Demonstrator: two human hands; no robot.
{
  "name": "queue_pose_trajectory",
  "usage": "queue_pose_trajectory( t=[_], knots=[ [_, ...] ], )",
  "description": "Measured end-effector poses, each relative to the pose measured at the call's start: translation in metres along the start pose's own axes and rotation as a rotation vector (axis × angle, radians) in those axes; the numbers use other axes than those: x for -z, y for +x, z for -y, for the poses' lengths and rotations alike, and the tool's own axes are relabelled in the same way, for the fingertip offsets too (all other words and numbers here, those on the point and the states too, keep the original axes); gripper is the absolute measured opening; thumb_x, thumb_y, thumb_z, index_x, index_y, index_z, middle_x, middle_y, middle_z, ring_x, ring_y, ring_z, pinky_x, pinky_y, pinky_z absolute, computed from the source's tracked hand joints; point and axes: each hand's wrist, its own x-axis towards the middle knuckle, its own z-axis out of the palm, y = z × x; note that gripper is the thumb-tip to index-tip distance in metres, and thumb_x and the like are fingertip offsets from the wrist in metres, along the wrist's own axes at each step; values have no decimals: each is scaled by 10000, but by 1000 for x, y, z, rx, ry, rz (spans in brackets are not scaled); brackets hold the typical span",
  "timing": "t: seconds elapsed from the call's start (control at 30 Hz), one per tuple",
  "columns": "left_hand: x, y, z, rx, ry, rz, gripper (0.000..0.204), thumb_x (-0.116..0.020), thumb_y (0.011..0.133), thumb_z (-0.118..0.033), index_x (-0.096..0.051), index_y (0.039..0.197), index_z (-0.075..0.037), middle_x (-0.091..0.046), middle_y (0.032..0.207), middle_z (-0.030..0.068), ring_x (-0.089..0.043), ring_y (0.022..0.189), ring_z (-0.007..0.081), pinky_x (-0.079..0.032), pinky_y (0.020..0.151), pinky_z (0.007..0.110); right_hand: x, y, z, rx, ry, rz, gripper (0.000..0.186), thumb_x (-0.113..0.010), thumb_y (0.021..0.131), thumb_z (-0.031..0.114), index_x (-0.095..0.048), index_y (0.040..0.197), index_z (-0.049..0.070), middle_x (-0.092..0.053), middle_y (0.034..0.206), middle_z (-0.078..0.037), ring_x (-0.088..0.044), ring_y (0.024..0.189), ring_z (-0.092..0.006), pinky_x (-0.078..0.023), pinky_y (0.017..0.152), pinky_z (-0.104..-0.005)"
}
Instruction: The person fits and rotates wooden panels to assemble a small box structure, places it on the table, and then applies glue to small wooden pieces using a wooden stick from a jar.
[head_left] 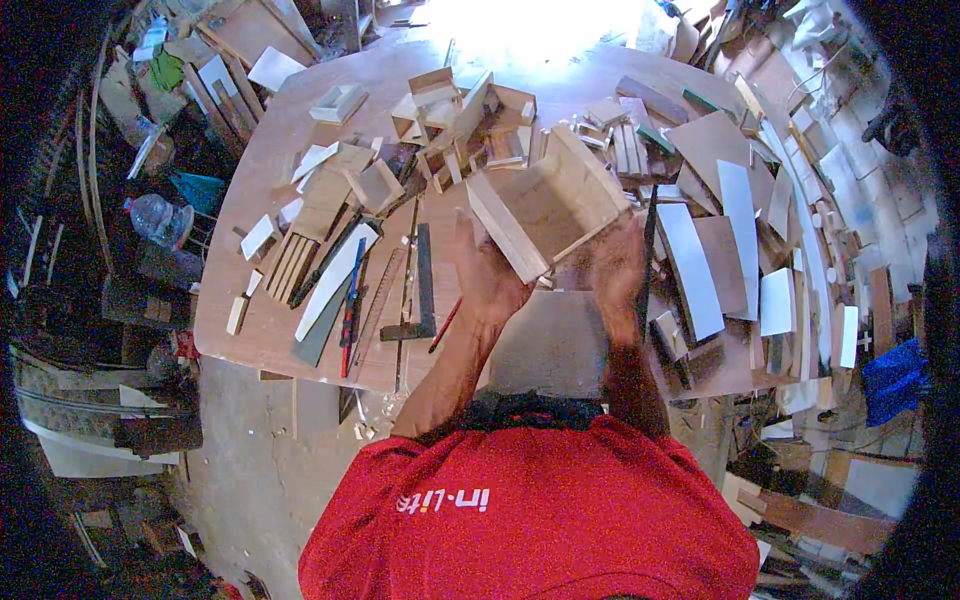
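Note:
Between my two hands is a wooden box with an open side, tilted above the workbench. My left hand grips its near left corner, the fingers partly behind the panel. At its right side, my right hand holds the lower edge; the fingertips are hidden by the box. Left of my left hand lie a black square, a red pencil and a red-and-blue pen-like tool. A dark narrow strip stands close to my right hand.
Small wooden boxes and offcuts crowd the far middle of the bench. White panels and brown boards lie at the right. Slatted wood pieces rest at the left. Scrap wood and a clear plastic bottle stand beyond the left edge.

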Motion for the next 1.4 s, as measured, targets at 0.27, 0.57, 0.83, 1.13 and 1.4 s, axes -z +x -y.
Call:
queue_pose_trajectory(
  t=[0.27, 0.57, 0.83, 1.13, 1.4],
  knots=[
    [20, -5, 3, 49, -32, -54, 640, -343, 927, -479, -367, 1363, -10, -466, 1338, 179, -490, 1197, 342, -405, 1015, 477, 16, 9, -9, -259, 97, -64, 756, -286, 944, 605, -378, 1355, -23, -484, 1333, -153, -471, 1220, -281, -338, 1059, -412],
    [66, -22, 13, 236, -41, 57, 477, -328, 964, -275, -401, 1306, 49, -491, 1297, 212, -520, 1173, 333, -425, 1018, 463, 64, 8, -19, -517, 111, -1, 822, -316, 885, 697, -513, 1239, -18, -574, 1221, -158, -585, 1073, -281, -464, 945, -414],
    [103, -25, 8, 514, 18, 41, 414, -370, 982, -271, -466, 1277, 3, -560, 1239, 166, -597, 1065, 294, -509, 918, 421, 64, 8, -18, -642, 4, -127, 787, -338, 894, 678, -557, 1205, -11, -627, 1133, -138, -617, 997, -239, -489, 890, -366],
    [133, -7, -21, 511, 111, 192, 434, -510, 919, -390, -532, 1177, -42, -634, 1074, 91, -660, 827, 183, -560, 547, 214, 24, -4, 23, -88, -371, 57, 681, -269, 966, 575, -461, 1330, 32, -546, 1266, -111, -524, 1138, -236, -350, 1033, -365],
    [130, 8, -36, 349, 159, -47, 446, -496, 931, -337, -518, 1205, 14, -640, 1068, 147, -642, 653, 136, -485, 450, 140, -13, -42, 80, 284, -926, 433, 625, -352, 928, 557, -501, 1322, 96, -396, 1389, -165, -367, 1295, -328, -275, 1073, -446]
  ],
)
